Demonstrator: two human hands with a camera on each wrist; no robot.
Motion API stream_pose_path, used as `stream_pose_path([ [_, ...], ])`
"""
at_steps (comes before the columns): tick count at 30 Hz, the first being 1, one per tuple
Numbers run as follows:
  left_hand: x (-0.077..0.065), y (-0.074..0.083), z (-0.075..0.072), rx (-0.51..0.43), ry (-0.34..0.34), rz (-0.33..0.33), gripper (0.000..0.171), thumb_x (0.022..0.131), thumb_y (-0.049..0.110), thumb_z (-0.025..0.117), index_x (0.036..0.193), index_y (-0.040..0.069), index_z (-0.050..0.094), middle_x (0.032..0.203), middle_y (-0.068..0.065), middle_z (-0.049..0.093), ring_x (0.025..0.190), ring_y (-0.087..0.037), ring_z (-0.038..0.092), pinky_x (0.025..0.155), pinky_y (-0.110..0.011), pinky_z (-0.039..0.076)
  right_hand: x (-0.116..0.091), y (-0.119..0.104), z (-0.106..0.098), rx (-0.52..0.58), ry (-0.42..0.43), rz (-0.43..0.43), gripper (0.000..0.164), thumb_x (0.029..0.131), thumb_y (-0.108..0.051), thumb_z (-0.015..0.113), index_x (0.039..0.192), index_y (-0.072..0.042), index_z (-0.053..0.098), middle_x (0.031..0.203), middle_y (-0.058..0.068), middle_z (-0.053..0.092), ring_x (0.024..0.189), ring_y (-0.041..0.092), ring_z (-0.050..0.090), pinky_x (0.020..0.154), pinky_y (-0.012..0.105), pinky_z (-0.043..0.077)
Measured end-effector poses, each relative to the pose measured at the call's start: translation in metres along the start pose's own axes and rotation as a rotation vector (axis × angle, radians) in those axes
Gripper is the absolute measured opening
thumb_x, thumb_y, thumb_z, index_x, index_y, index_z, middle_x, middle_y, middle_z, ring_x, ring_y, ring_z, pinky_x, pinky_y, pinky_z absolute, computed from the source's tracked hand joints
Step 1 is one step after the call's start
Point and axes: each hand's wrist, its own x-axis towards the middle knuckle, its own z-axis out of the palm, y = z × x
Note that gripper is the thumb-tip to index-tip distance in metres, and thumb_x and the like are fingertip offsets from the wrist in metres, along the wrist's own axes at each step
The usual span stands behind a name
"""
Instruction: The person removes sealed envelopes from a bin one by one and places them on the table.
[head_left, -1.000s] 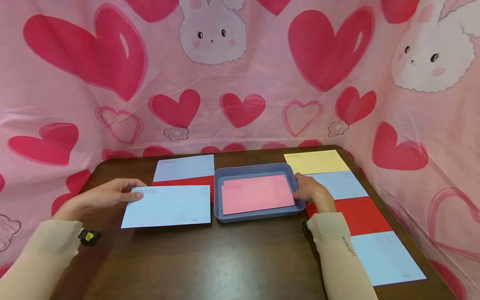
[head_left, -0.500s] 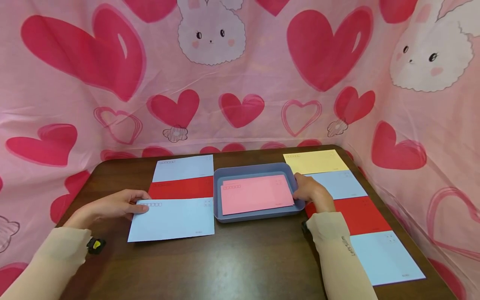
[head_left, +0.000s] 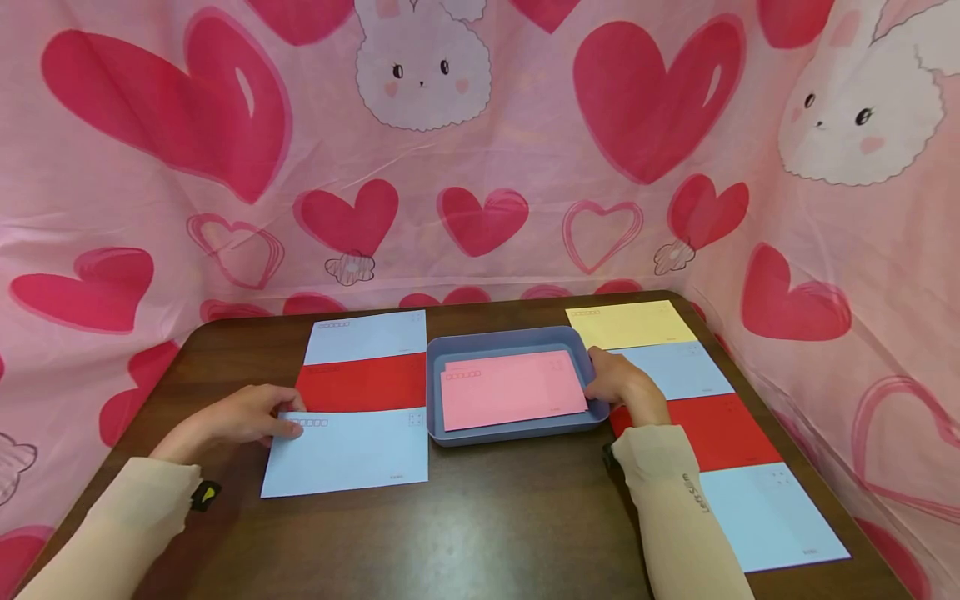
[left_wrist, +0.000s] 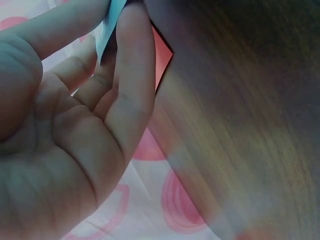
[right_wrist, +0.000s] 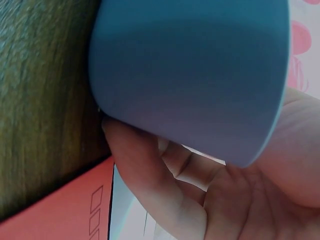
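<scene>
My left hand pinches the upper left corner of a light blue envelope, thumb on top and fingers beneath. That envelope lies at or just above the table, its far edge by a red envelope; in the left wrist view the pinched blue corner shows between thumb and fingers. With my right hand I grip the right end of a grey-blue tray, thumb over the rim and fingers against the outside wall. Inside the tray lie pink envelopes, slightly offset. The tray wall fills much of the right wrist view.
Beyond the left red envelope lies another light blue one. A column at right holds yellow, light blue, red and light blue envelopes. The brown table meets a pink heart-print cloth behind.
My left hand has brought the light blue envelope nearer to me, slightly right and down, uncovering more of the red envelope. The right hand and the tray stay in place.
</scene>
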Motion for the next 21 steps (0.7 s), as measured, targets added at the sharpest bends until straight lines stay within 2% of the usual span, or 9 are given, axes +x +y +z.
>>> stream_pose_path([
  [12,0.0,0.002,0.007,0.039,0.058,-0.06,0.038,0.086,0.022,0.089,0.107,0.007,0.062,0.099,-0.008,0.062,0.089,-0.024,0.058,0.072,-0.037,0.059,-0.001,-0.002,0.0,-0.004,-0.006,0.016,0.083,0.091,-0.01,0.077,0.157,0.01,0.03,0.142,0.036,0.051,0.106,0.039,0.065,0.081,0.044,0.063],
  [21,0.001,0.006,0.013,0.072,0.101,-0.047,0.037,0.084,0.018,0.091,0.101,0.006,0.06,0.092,-0.008,0.058,0.083,-0.023,0.056,0.067,-0.036,0.06,0.002,-0.001,0.0,0.005,-0.017,0.033,0.085,0.092,-0.011,0.077,0.159,0.009,0.028,0.146,0.036,0.05,0.11,0.04,0.065,0.086,0.046,0.063],
])
